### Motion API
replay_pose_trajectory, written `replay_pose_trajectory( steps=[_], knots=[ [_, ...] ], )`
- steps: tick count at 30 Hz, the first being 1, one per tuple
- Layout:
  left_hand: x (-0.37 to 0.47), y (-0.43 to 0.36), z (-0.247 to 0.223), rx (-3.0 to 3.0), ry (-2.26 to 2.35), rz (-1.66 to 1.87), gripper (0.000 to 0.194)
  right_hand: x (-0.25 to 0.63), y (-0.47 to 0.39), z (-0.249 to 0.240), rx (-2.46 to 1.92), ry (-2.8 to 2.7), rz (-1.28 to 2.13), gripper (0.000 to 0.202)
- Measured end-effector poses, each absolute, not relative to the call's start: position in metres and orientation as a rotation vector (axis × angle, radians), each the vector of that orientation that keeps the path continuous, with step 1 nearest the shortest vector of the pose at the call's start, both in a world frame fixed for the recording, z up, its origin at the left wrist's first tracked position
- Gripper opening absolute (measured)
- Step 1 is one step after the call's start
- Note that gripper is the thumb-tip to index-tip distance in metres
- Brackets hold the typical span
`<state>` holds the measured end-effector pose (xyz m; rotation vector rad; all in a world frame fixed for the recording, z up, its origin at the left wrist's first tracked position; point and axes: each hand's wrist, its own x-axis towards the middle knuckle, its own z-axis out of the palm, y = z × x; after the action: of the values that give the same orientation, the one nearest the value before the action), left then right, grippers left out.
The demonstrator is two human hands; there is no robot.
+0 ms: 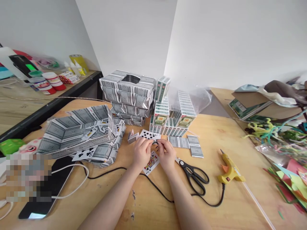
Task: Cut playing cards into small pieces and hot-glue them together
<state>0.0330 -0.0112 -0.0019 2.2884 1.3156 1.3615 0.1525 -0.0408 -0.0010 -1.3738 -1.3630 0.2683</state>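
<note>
From where I stand, both bare hands meet over the middle of the table [211,134]. The left hand [142,154] is nearly closed, its thumb and forefinger pinched together on one end of a small, dark, curved piece [155,142]. The right hand [167,155] mirrors it, fingers curled in and tips drawn narrow at the other end. The piece sits in the slim gap between the two sets of fingertips (whether it is a bent card, I cannot tell, since so little of it shows).

Just behind the fingertips lies a spade card [145,134], face up and partly covered by the left hand. A jack [151,161] lies face up between the wrists, nearer the person. A folded stack [132,137] stands just beside the left hand, on its far side. Past the right hand, a strip of cards [178,141] lies backs up.

Close to the right wrist rest the scissors [186,167], their black handles slanting away from the hand and their blades mostly hidden by it. The glue gun [229,172] sits farther to the right, well apart from both hands.
</note>
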Motion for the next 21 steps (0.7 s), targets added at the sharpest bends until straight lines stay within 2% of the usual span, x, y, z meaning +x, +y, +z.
replay_pose_trajectory(
  steps=[14,21],
  knots=[
    [0.0346,-0.0135,-0.0032,2.252,1.357,1.387,0.017,0.1432,-0.0439,-0.0002,-1.394,-1.379,0.294,0.015],
    [0.0346,-0.0133,0.0008,2.088,1.345,1.355,0.011,0.143,-0.0415,0.0003,-1.359,-1.272,0.599,0.015]
  ],
)
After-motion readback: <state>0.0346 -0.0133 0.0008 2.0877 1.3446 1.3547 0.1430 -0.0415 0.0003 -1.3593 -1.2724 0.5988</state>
